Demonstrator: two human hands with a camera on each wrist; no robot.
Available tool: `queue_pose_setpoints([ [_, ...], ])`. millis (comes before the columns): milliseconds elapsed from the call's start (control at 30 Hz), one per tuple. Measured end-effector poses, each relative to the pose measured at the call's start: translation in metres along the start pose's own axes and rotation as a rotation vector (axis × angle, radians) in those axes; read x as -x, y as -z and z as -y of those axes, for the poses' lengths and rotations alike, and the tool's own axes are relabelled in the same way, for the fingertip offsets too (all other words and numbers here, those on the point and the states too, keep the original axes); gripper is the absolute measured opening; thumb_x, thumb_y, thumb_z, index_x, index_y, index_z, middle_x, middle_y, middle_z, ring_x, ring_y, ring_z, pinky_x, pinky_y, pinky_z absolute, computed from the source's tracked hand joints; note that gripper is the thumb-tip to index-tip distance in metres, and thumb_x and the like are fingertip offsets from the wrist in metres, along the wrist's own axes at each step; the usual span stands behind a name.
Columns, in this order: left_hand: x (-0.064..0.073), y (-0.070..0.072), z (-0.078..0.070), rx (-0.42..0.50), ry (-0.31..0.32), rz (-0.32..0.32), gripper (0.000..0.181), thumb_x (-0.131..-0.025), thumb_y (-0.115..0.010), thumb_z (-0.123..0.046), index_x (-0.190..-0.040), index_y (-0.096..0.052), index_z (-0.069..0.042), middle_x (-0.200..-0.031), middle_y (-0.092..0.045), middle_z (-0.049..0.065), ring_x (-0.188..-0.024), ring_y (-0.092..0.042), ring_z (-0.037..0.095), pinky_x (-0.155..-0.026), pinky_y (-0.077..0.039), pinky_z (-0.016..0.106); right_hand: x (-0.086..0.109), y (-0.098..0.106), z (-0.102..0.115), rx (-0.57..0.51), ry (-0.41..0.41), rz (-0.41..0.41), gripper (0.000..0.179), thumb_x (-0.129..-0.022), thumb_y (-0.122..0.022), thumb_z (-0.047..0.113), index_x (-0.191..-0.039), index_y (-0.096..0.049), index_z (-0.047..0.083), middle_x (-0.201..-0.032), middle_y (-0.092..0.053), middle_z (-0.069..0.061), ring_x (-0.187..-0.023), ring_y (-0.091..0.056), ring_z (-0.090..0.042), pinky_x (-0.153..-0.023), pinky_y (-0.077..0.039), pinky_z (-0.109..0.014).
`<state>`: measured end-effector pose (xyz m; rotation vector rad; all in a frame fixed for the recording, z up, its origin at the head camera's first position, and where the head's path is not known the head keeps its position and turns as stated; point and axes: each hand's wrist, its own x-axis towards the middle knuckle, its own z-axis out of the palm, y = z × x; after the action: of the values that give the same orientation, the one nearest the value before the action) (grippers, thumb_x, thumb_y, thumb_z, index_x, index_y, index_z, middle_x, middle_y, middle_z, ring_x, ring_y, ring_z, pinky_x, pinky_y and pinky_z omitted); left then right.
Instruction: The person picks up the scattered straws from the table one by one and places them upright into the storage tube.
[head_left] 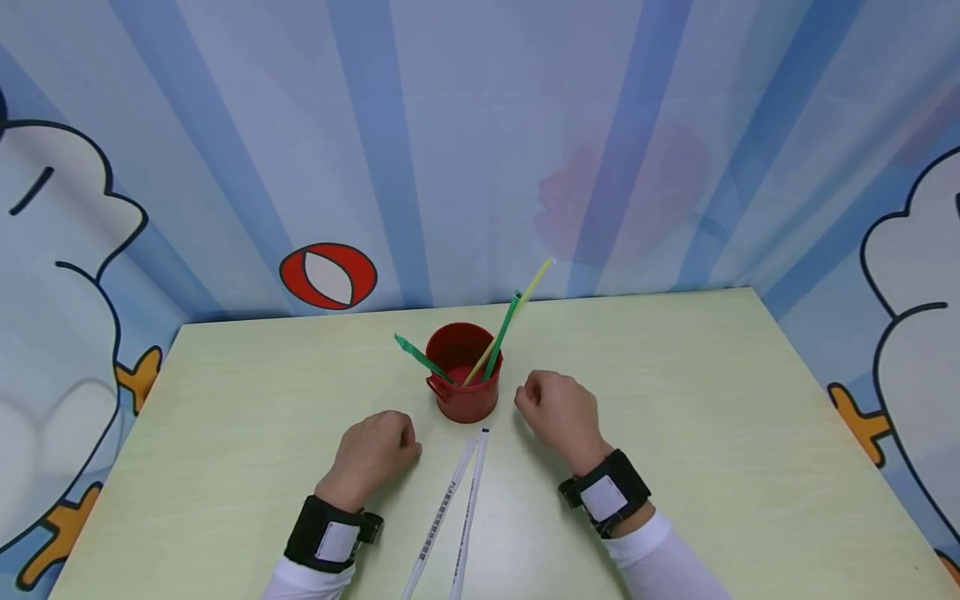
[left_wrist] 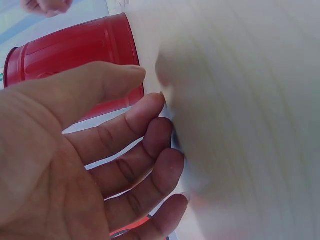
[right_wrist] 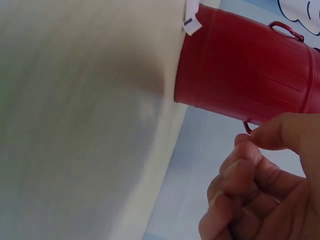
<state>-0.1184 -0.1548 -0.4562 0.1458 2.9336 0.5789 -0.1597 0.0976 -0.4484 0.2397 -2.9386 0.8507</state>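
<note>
A red metal bucket with small side handles stands upright on the table. Two green stick-like pieces and a thin yellow straw lean out of it. In front lie two slim white sticks with dark print, a left one and a right one, their far ends close together. My left hand rests at the table left of the sticks, fingers loosely bent and holding nothing. Right of the bucket, apart from it, is my right hand, loosely curled around nothing, thumb near the index fingertip.
The pale wooden table meets a blue striped cloth backdrop at its far edge. Cartoon figures are printed on the cloth at both sides. Each wrist wears a black strap.
</note>
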Motion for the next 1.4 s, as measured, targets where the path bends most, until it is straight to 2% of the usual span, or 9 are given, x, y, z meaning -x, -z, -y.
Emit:
queue_pose_setpoints([
  [267,-0.001,0.001,-0.001,-0.008,0.004,0.014,0.019,-0.087,-0.074,-0.011,-0.071,-0.063,-0.012,-0.065,-0.053,0.000,-0.063,-0.048,0.014,-0.057,-0.036,0.027,0.004,-0.009,-0.007,0.029,-0.007,0.054,0.019,-0.089,-0.066,0.015,-0.070,-0.062,0.012,-0.060,-0.052,0.002,-0.056,-0.048,-0.013,-0.049,-0.035,-0.026],
  [733,-0.002,0.001,-0.003,-0.003,0.032,0.036,0.017,-0.087,-0.074,-0.012,-0.073,-0.065,-0.011,-0.066,-0.055,0.001,-0.064,-0.049,0.016,-0.058,-0.037,0.027,0.006,-0.012,-0.008,0.064,-0.057,0.234,0.024,-0.091,-0.070,0.015,-0.069,-0.059,0.014,-0.060,-0.049,0.003,-0.058,-0.048,-0.013,-0.051,-0.034,-0.027],
  [967,0.000,-0.001,-0.009,0.010,0.033,0.052,0.024,-0.087,-0.077,-0.019,-0.070,-0.061,-0.013,-0.065,-0.053,0.001,-0.063,-0.048,0.015,-0.058,-0.036,0.027,0.006,-0.012,-0.012,0.062,-0.064,0.261,0.023,-0.090,-0.071,0.015,-0.070,-0.060,0.014,-0.061,-0.050,0.003,-0.059,-0.049,-0.013,-0.052,-0.034,-0.027],
  [1200,0.005,-0.004,-0.020,0.007,-0.017,0.115,0.031,-0.087,-0.079,-0.025,-0.067,-0.057,-0.014,-0.064,-0.051,-0.001,-0.062,-0.047,0.013,-0.057,-0.034,0.026,0.005,-0.012,-0.015,0.042,-0.073,0.278,0.023,-0.090,-0.070,0.016,-0.070,-0.060,0.014,-0.060,-0.050,0.004,-0.058,-0.048,-0.013,-0.052,-0.034,-0.026],
  [1400,0.009,-0.009,-0.030,0.001,-0.031,0.178,0.033,-0.085,-0.080,-0.030,-0.069,-0.056,-0.015,-0.063,-0.049,-0.001,-0.061,-0.046,0.014,-0.057,-0.032,0.026,0.005,-0.011,-0.014,0.031,-0.078,0.291,0.022,-0.091,-0.069,0.017,-0.071,-0.060,0.014,-0.060,-0.050,0.003,-0.058,-0.048,-0.013,-0.052,-0.034,-0.027],
])
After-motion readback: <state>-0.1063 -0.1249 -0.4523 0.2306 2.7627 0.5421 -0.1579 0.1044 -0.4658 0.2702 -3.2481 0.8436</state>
